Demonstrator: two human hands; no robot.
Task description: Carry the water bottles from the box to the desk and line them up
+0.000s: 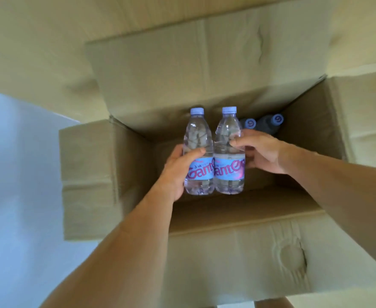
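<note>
Two clear water bottles with pale blue caps and blue labels hang side by side above the open cardboard box [238,241]. My left hand [178,170] grips the left bottle [197,138] around its label. My right hand [258,150] holds the right bottle [228,134] by its shoulder. Both bottles are upright and touch each other. Deep in the box's far right corner stand two more bottles [263,124], seen mostly as blue caps in shadow.
The box's four flaps [89,174] are folded outward: a large one at the back, one at the left, one at the right, one toward me with a round dent. A pale floor or wall lies to the left of the box.
</note>
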